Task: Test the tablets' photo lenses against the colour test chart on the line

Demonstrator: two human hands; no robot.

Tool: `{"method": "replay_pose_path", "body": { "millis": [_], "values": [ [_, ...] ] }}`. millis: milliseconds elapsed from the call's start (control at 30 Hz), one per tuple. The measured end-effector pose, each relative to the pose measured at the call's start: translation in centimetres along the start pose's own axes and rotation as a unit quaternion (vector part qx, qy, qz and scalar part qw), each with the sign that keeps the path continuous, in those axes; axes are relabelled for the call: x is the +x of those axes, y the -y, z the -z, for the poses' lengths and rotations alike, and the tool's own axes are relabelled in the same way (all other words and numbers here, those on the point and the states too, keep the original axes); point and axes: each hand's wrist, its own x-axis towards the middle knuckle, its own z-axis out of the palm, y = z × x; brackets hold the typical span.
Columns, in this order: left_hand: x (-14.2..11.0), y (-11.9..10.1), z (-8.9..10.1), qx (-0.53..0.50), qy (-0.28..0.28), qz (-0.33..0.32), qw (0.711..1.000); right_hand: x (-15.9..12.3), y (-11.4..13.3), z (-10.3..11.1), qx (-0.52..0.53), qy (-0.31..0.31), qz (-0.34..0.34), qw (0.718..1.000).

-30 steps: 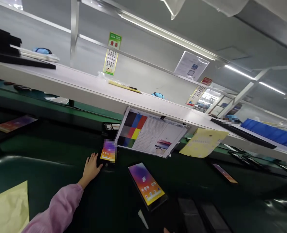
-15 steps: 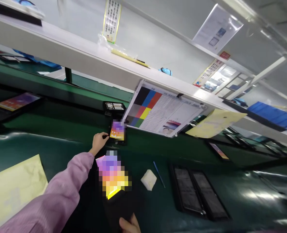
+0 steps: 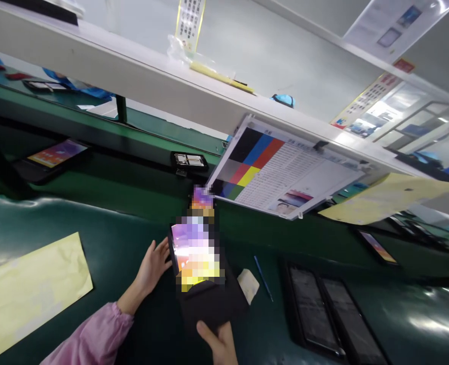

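My right hand (image 3: 217,342) grips the near end of a dark tablet (image 3: 205,284) with a lit, colourful screen and holds it tilted above the green bench. My left hand (image 3: 153,267) is open, its fingers spread beside the tablet's left edge and touching it or nearly so. A pink sleeve covers my left forearm. A small lit phone (image 3: 202,198) stands just beyond the tablet, at the foot of the colour chart.
A colour chart sheet (image 3: 281,175) hangs from the white shelf (image 3: 133,76). A white cloth (image 3: 249,285) and a blue pen (image 3: 263,278) lie to the right of the tablet. Two dark panels (image 3: 323,314) rest farther right. Yellow paper (image 3: 30,289) lies at left; another lit tablet (image 3: 55,153) sits far left.
My left hand left the small phone, drew back toward me and opened beside the tablet. My right hand raised the tablet higher into view.
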Motion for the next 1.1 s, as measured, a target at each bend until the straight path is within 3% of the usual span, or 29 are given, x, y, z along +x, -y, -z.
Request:
{"method": "replay_pose_path", "body": {
  "millis": [100, 267, 400, 467, 533, 567, 633, 733, 800, 933, 1000, 1100],
  "values": [
    [-0.5, -0.3, -1.0, -0.052, 0.008, 0.049, 0.997, 0.8, 1.1, 0.8, -0.106, -0.028, 0.056, 0.992],
    [-0.4, -1.3, -0.4, -0.108, -0.109, 0.05, 0.987, 1.4, 2.7, 2.2, -0.175, -0.05, 0.076, 0.98],
    [-1.0, -1.9, -0.4, -0.112, -0.141, 0.087, 0.98, 1.7, 3.1, 2.2, -0.209, -0.04, 0.094, 0.973],
    [-1.4, -2.7, -0.6, -0.113, -0.149, 0.083, 0.979, 2.0, 3.5, 2.4, -0.245, -0.102, 0.142, 0.953],
    [-2.0, -4.1, -0.7, -0.109, -0.157, 0.07, 0.979, 2.5, 4.1, 2.8, -0.315, -0.149, 0.213, 0.913],
    [-2.3, -4.9, -0.5, -0.104, -0.162, 0.063, 0.979, 2.6, 4.5, 3.0, -0.357, -0.138, 0.248, 0.89],
    [-3.1, -6.7, -0.1, -0.088, -0.172, 0.047, 0.98, 2.8, 5.0, 3.0, -0.435, -0.033, 0.278, 0.856],
    [-4.4, -8.7, 0.7, -0.05, -0.189, 0.032, 0.98, 2.4, 5.5, 1.9, -0.478, 0.191, 0.19, 0.836],
    [-4.9, -9.0, 0.9, -0.015, -0.198, 0.035, 0.979, 2.1, 5.5, 0.6, -0.417, 0.261, 0.127, 0.861],
    [-5.0, -7.0, -0.4, 0.055, -0.188, 0.063, 0.979, 2.1, 5.0, -2.5, -0.144, 0.24, 0.064, 0.958],
    [-4.7, -5.5, -1.5, 0.081, -0.161, 0.073, 0.981, 2.8, 4.6, -3.8, -0.045, 0.216, 0.022, 0.975],
    [-4.2, -3.9, -3.1, 0.107, -0.116, 0.081, 0.984, 3.9, 4.1, -4.7, 0.017, 0.189, 0.003, 0.982]
  ]
}}
